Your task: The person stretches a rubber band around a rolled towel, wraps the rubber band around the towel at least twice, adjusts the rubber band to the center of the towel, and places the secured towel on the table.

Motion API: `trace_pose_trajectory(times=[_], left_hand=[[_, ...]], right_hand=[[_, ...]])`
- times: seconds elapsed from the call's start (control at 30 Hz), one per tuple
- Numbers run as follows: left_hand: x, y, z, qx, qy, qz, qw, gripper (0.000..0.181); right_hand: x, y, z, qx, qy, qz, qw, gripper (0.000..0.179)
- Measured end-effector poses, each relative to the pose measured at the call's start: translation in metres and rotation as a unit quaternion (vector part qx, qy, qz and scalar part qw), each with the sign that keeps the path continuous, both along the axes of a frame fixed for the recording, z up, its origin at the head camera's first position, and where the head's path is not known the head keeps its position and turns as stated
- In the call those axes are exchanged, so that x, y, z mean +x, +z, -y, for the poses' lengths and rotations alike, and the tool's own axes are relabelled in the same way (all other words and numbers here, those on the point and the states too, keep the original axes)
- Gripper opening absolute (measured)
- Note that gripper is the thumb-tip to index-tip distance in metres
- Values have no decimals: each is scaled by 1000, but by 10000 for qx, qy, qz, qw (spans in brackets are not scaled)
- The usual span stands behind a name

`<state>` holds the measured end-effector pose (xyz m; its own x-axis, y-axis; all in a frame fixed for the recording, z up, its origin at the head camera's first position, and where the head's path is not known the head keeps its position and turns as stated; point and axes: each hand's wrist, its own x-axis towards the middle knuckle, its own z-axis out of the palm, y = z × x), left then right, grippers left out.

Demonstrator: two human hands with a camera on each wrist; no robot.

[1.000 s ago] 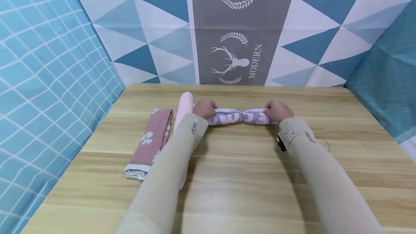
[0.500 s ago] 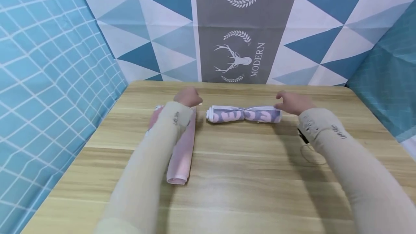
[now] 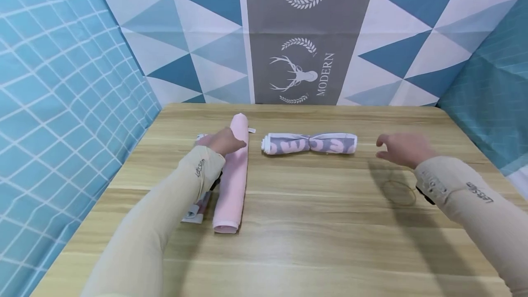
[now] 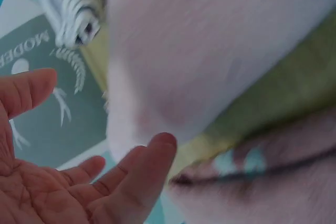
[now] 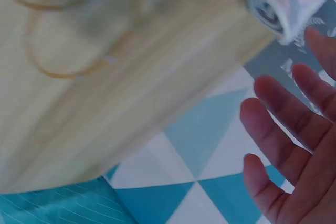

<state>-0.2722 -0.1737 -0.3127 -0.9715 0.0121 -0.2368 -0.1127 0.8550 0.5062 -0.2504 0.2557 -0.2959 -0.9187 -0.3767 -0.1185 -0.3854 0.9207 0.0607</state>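
A grey-purple towel [image 3: 334, 145] with pink lettering lies rolled across the back of the table, cinched at its middle. My left hand [image 3: 224, 142], thumb and fingers apart, hovers at a pink rolled towel [image 3: 233, 196]; whether it touches the roll I cannot tell. Partly hidden under that forearm is a folded mauve towel [image 4: 283, 182] with pale motifs. To the right of the grey-purple roll, my right hand [image 3: 406, 149] hangs above the table with fingers spread, holding nothing. Thin tan loops, like rubber bands [image 5: 63, 76], lie on the wood near it.
The wooden table [image 3: 305, 251] meets a patterned backdrop [image 3: 305, 35] at its far edge. A blue tiled-print sheet [image 3: 62, 118] hangs along the left, and a teal sheet [image 3: 486, 104] along the right. A small white tag [image 3: 252, 130] sticks out from the pink roll.
Both hands have let go of the grey-purple towel roll, which now lies by itself. The left hand has moved left to the pink roll; the right has drawn away rightward near the tan loops.
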Motion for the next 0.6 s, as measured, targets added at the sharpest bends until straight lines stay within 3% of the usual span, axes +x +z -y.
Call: trace_pose_trajectory(times=[0.13, 0.37, 0.6], left_hand=[[-2, -14, 0, -79, -340, -27, 9994, 85], [0, -28, 2, -30, 78, 143, 9999, 73], [-6, -40, -1, -15, -30, 297, 9996, 97]], right_hand=[[7, -13, -14, -162, 85, 267, 9995, 23], [11, -32, -41, -424, -101, 603, 9972, 16], [16, -41, -58, -424, -524, 862, 9940, 19]])
